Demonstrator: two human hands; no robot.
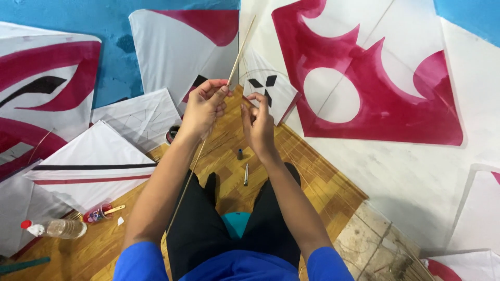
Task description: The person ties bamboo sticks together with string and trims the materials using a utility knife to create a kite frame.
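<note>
Left hand (204, 106) clenched around a thin bamboo stick (240, 52), held slanted from near the left thigh up past the white-and-red kites (364, 78) on the wall; right hand (258, 122) just beside it, fingers curled and pinched, nothing visibly held. Judged mid-step: working or tying at the stick where the fingertips meet. Next move calls for a steady left-hand hold and fine right-hand pinching; small tool (246, 175) lying on mat (312, 171) between the knees.
</note>
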